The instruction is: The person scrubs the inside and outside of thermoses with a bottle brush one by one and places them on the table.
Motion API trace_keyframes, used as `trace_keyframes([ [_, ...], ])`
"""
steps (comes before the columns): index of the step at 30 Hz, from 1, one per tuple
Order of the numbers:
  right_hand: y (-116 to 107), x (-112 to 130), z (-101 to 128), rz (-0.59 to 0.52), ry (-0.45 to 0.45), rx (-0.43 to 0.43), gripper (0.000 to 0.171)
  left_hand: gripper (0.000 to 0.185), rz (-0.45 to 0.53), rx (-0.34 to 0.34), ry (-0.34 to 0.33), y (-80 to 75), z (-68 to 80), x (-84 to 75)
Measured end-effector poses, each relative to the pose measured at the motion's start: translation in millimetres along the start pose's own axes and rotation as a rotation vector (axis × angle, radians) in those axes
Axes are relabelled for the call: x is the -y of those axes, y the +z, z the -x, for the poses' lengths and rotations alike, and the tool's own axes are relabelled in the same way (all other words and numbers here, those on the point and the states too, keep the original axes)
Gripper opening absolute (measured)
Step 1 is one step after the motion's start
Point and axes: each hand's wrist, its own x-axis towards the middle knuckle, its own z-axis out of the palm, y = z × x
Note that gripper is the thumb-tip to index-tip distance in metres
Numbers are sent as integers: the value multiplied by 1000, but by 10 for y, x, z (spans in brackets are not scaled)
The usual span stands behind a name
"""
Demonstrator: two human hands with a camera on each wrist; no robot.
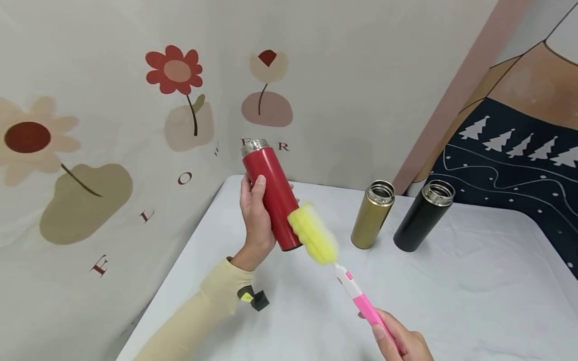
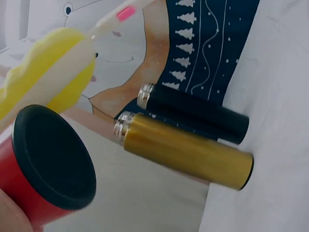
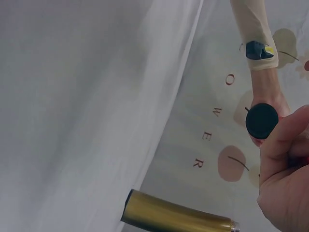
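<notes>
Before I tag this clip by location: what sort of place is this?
Probably a staged indoor tabletop set, not a real kitchen: a table under white cloth, printed flower backdrops as walls, and open flasks, red, gold and black.

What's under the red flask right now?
Nothing supports the red flask; the left hand holds it above the white table. Yellow brush head touches its lower side. Interior hidden.

Left wrist view: the red flask (image 2: 19, 193) is filling the lower left of the frame, its black base (image 2: 53, 157) facing the camera. A yellow sponge brush head (image 2: 46, 72) is lying against it at upper left, pink-marked handle (image 2: 120, 12) running off the top. Mid-frame, a gold flask (image 2: 186, 152) and a black flask (image 2: 193, 113) are standing side by side on the white cloth (image 2: 275, 72).
</notes>
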Motion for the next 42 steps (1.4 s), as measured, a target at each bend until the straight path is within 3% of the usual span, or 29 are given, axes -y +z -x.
trace_keyframes([
  [5, 14, 127, -37, -54, 24, 0, 20, 60, -26, 41, -79, 100, 103, 103],
  [12, -27, 331, -250, -314, 250, 112, 20, 63, -65, 144, -130, 187, 274, 209],
  [17, -25, 375, -411, -389, 229, 110, 27, 71, -75, 208, -157, 198, 357, 231],
  [25, 76, 434, -575, -446, 91, 134, 26, 81, -80, 169, -148, 135, 375, 176],
  [30, 169, 457, -640, -463, 16, 157, 25, 84, -119, 175, -90, 86, 330, 134],
  [34, 161, 455, -576, -458, 92, 172, 24, 82, -96, 157, -70, 63, 225, 84],
  [40, 104, 393, -388, -449, 313, 212, 27, 79, -66, 69, -93, -46, 46, -50],
  [42, 103, 338, -302, -433, 333, 214, 27, 75, -60, 51, -96, -101, -21, -91],
])
